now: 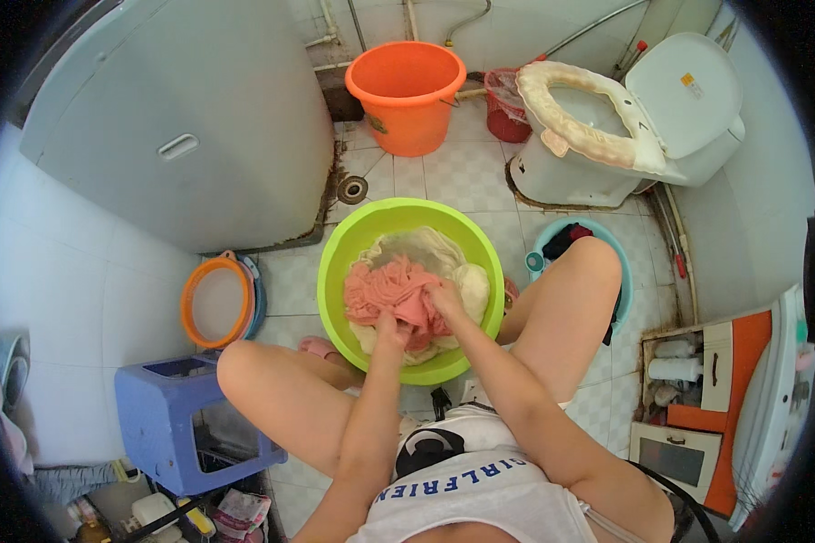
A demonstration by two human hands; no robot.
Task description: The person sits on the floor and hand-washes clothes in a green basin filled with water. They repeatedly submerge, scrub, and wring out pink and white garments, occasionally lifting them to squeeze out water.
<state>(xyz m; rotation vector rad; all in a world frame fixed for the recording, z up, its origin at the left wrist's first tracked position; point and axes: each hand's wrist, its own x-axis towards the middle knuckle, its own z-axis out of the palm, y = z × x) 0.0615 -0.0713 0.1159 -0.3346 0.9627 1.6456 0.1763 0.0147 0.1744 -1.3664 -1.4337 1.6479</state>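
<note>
A wide lime-green basin stands on the floor between my knees. Inside it a bunched pink cloth lies on top of cream-coloured fabric, which looks wet. My left hand is closed on the near side of the pink cloth, its fingertips partly buried in the folds. Just right of it, my right hand grips the cloth's right side. The two hands are close together, low in the basin. Whether the pink cloth is a garment or a towel I cannot tell.
Behind the basin stand an orange bucket, a red bin and a toilet. A light-blue basin with dark clothes sits by my right knee. To the left are stacked basins, a blue plastic stool and a washing machine.
</note>
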